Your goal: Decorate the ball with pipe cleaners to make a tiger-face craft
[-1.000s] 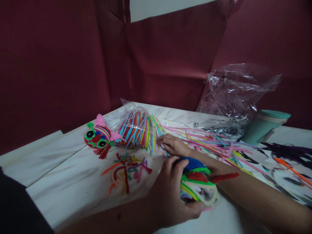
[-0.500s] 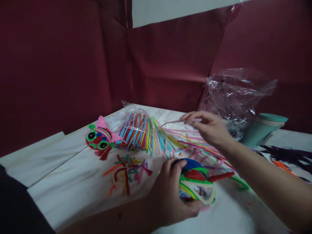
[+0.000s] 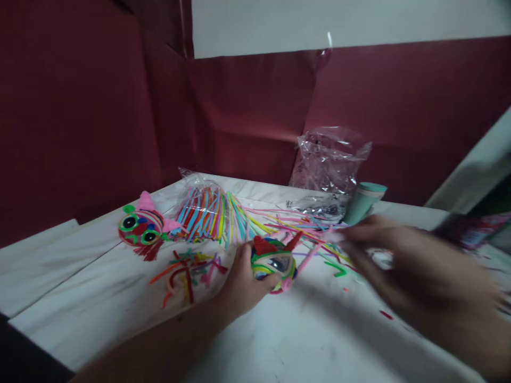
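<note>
My left hand is closed around a ball wrapped in coloured pipe cleaners, held just above the white table. A red point sticks up from the ball. My right hand is to the right of it, smeared by motion. Its fingertips pinch the upper end of a pink pipe cleaner, which slants down to the ball's underside.
A finished pipe-cleaner face with big eyes and pink ears lies at the left. Beside it is a clear bag of pipe cleaners, with loose strands fanned out. Cut pieces, a crumpled plastic bag and a teal cup are also there.
My right hand picked a pink pipe cleaner out of the loose strands, lifted it, and has swung down to the right with it. The camera turned, so everything sits further left.
</note>
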Demonstrator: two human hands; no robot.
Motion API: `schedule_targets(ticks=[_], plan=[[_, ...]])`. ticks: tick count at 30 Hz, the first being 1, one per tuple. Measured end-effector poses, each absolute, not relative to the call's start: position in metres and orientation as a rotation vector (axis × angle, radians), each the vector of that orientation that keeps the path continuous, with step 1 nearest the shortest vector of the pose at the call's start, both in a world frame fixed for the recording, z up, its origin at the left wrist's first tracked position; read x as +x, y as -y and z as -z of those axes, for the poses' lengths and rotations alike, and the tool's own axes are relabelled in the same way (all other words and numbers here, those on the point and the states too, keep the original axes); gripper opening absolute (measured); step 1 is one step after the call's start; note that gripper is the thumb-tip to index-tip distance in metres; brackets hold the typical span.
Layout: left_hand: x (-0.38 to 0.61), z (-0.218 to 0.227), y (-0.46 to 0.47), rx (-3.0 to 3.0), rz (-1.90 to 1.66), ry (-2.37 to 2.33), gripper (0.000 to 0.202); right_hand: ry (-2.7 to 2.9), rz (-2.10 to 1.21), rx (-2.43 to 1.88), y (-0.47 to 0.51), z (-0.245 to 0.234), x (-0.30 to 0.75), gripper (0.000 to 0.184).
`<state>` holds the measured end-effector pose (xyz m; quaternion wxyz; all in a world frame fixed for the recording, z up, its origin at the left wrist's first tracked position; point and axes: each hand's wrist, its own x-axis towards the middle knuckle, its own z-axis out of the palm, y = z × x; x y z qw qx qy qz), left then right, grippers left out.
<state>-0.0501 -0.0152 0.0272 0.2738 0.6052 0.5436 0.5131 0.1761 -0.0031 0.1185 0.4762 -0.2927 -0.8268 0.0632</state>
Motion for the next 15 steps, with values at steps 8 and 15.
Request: schedule_targets(ticks=[8, 15], plan=[[-0.045, -0.024, 0.019, 1.575, -1.444, -1.468, 0.061, 1.935, -0.880, -1.054, -0.001, -0.041, 0.115, 0.019], [-0.046, -0.014, 0.015, 1.662, -1.419, -1.422, 0.067, 1.925, -0.924, -1.024, -0.006, -0.037, 0.120, 0.021]])
